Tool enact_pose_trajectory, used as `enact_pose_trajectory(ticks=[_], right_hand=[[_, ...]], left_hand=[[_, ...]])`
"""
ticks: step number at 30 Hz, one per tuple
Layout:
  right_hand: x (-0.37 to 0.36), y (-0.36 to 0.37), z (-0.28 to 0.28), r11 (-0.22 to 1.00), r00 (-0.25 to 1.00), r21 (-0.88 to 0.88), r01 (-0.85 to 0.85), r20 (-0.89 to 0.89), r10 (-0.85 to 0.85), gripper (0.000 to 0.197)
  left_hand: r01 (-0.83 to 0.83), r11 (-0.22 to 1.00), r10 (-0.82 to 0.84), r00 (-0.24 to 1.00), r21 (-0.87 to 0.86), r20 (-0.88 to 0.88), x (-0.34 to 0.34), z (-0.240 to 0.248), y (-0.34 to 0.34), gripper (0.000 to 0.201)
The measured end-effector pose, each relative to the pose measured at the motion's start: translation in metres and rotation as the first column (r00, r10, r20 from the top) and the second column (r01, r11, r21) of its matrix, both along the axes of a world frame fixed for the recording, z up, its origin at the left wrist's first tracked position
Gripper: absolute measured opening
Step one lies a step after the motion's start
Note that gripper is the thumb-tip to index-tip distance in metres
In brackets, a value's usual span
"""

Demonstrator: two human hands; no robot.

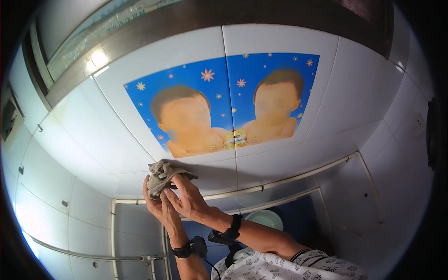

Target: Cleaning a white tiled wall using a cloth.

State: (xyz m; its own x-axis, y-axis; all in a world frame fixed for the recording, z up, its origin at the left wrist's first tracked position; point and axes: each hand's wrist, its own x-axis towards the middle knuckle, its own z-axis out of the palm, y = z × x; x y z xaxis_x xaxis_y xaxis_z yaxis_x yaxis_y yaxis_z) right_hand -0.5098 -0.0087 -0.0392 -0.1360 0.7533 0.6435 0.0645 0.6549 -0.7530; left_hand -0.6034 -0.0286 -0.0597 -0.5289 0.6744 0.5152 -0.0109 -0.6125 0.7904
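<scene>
A crumpled grey-beige cloth is bunched up between my two hands, in front of the white wall tiles just below the lower left corner of a blue poster. My left hand wraps round it from the left and below, fingers closed. From the right, my right hand grips the same cloth, with some of its fingers hidden in the folds. A loose end of the cloth sticks out to the right, past the right hand's fingers. Whether the cloth touches the tiles cannot be made out.
Pale pipes run along the wall below the poster, and more pipes with a valve are at lower left. A pale green basin stands low behind my right forearm. A metal-framed window ledge crosses above.
</scene>
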Motion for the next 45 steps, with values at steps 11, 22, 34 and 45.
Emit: enact_pose_trajectory(ticks=[11,22,34,45], right_hand=[[0.074,-0.002,0.001,1.000,1.000,0.014,0.011,0.008,-0.011,0.039],[0.251,-0.018,0.011,0.963,0.959,-0.023,0.270,-0.085,-0.271,0.029],[0.352,-0.035,0.010,0.887,0.824,-0.135,0.441,-0.331,-0.460,0.041],[0.272,-0.012,0.020,0.886,0.780,-0.016,0.464,-0.466,-0.417,0.063]], left_hand=[[0.151,0.987,-0.150,0.988,0.054,-0.031,0.064,-0.010,0.011,0.061],[0.291,0.956,-0.289,0.928,-0.027,-0.233,0.238,0.007,0.010,0.051],[0.465,0.876,-0.457,0.714,-0.129,-0.531,0.334,0.053,0.002,0.066],[0.207,0.970,-0.101,0.823,0.129,-0.559,0.255,0.076,-0.001,0.066]])
